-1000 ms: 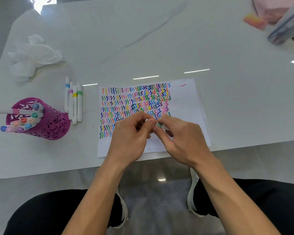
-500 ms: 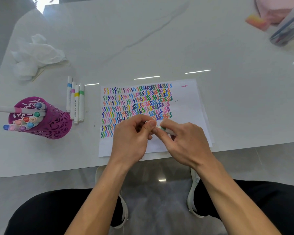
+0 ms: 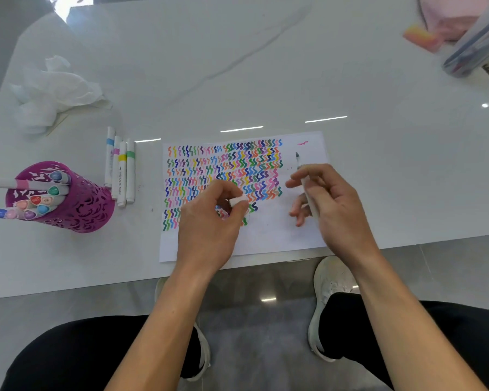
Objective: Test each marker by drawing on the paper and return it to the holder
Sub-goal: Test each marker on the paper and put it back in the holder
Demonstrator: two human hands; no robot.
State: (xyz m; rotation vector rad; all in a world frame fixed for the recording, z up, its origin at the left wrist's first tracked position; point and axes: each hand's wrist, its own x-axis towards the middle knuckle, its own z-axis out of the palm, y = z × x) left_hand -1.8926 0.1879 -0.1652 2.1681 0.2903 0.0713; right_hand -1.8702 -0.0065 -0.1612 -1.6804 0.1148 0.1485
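A white sheet of paper (image 3: 283, 235) covered with rows of coloured squiggles lies at the table's front edge. My right hand (image 3: 331, 198) holds an uncapped white marker (image 3: 301, 172) over the paper's right side, dark tip pointing away from me. My left hand (image 3: 209, 221) pinches the marker's white cap (image 3: 237, 199) above the lower squiggle rows. A purple cut-out holder (image 3: 76, 204) stands at the left, tilted, with several markers in it. Several more markers (image 3: 121, 170) lie side by side between the holder and the paper.
A crumpled white tissue (image 3: 51, 91) lies at the back left. At the back right are a pink object (image 3: 446, 18) and a clear case (image 3: 474, 49). The table's front edge runs just below the paper, with my knees and shoes beneath it.
My hands were together over the paper, both on the capped marker. They have now pulled apart: the right carries the uncapped marker to the right, the left keeps the cap.
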